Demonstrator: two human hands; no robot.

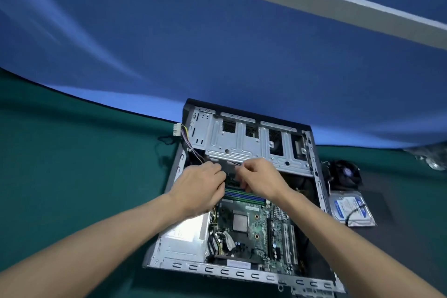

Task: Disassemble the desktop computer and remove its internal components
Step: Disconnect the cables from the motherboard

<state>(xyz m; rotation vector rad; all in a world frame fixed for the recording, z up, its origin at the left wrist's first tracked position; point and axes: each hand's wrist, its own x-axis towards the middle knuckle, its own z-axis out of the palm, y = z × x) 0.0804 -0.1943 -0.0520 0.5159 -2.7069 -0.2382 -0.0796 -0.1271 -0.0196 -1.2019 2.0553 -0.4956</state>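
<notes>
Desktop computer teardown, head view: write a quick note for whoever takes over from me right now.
Left hand and right hand: both inside the open computer case, fingers curled at the memory slots below the drive cage; what they pinch is hidden.
Done: side panel off; CPU bare; cooler fan and hard drive lie on the table right of the case; a white power connector hangs out the far left corner.
Left: memory sticks, CPU, motherboard, power supply, drive cage.
</notes>
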